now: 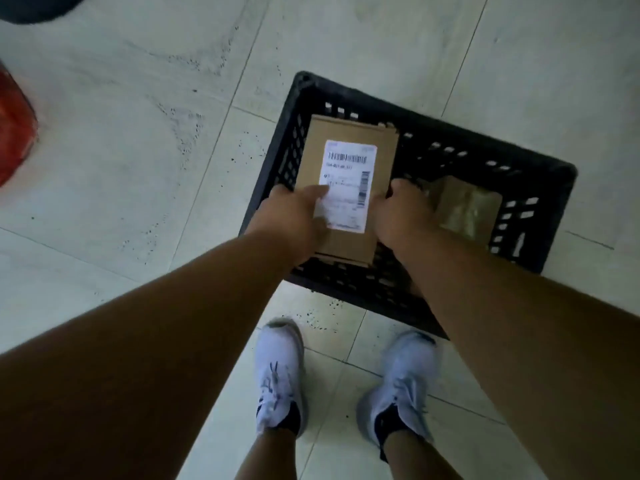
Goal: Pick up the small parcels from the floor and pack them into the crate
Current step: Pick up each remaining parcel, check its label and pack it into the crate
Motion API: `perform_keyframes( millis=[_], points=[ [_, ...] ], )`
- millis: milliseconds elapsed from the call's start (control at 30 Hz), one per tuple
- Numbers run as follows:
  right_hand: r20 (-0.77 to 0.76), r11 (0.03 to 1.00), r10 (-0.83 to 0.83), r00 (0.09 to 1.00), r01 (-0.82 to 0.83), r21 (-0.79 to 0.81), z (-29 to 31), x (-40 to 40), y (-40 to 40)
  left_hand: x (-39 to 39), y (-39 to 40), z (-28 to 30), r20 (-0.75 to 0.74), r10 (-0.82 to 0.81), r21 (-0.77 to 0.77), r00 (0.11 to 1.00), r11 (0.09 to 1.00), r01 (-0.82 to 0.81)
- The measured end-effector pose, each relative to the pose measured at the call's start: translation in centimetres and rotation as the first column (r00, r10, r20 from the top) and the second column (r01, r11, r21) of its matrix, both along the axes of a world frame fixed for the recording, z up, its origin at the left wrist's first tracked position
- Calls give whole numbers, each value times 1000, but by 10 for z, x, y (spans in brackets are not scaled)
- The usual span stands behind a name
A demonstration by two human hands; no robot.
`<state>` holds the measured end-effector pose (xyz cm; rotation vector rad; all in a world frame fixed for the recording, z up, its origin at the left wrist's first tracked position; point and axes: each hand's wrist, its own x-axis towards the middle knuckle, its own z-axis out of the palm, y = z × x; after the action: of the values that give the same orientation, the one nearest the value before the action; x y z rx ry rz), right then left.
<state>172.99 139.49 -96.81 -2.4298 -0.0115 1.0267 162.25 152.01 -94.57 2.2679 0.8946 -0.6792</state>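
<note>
Both hands, left hand (291, 216) and right hand (398, 216), grip cardboard parcel (346, 150) seemingly over crate (540, 174).

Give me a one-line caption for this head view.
Both hands, left and right, lower a labelled cardboard parcel into the black crate.

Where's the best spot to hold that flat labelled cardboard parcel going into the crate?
By its two long edges, near the end closest to you, one hand from each side. The cardboard parcel is flat and long and lies label up over the black crate, as the left hand and right hand hold it now.
</note>
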Motion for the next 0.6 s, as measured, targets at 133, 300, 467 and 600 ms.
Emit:
perform_keyframes(
  millis=[133,300,467,600],
  points=[
    [-46,997,-72,996,72,-2,-65,1,1,15,9,-52,-64,-106,-13,992,994,106],
    [-107,994,-110,988,113,15,-122,-4,8,19,16,-103,-176,-142,-53,974,989,135],
    [-118,997,-80,990,77,-30,-158,-11,12,19,10,-136,-378,-221,-117,899,975,190],
    [-147,999,-32,989,29,-20,-174,-22,19,18,14,-166,-402,-251,-81,881,968,239]
  ],
)
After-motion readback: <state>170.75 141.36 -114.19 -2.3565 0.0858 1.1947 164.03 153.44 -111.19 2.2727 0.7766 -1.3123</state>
